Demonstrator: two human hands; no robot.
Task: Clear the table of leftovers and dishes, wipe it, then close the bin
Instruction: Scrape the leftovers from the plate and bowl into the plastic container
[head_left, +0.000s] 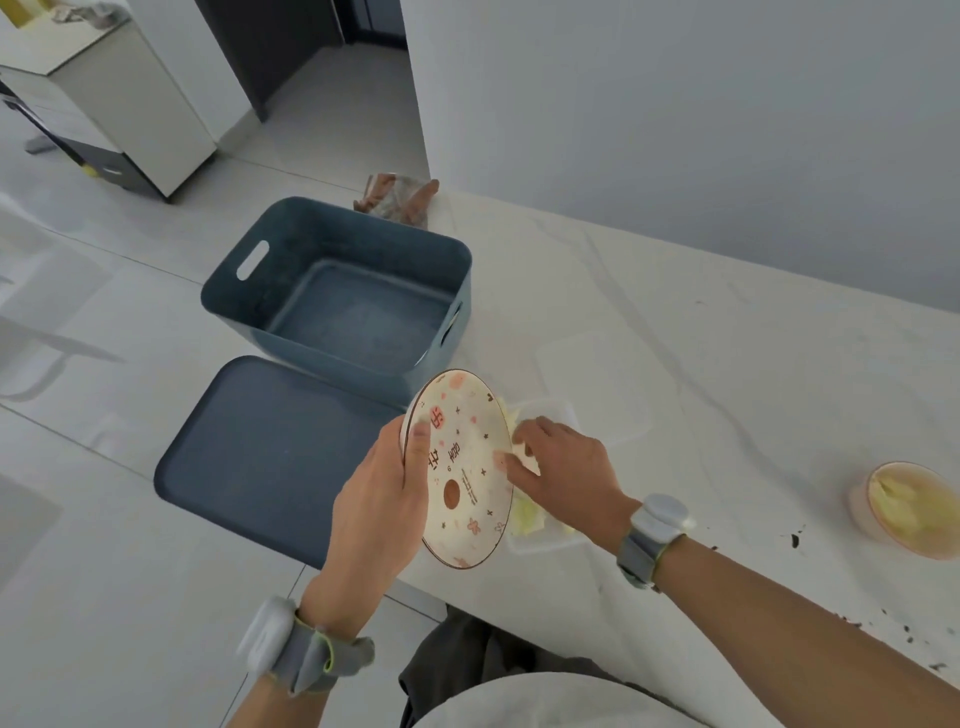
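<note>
Left hand (382, 486) grips the patterned plate (462, 470) by its rim, tilted steeply over a clear plastic tray (545, 540) at the table (675, 338) edge—right hand (563, 465), fingers curled, apparently pushes leftovers off; the open blue bin (337, 291) stands at 11 o'clock.

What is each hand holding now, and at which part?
The left hand holds the plate by its rim. The right hand touches its face, apparently holding nothing.
</note>
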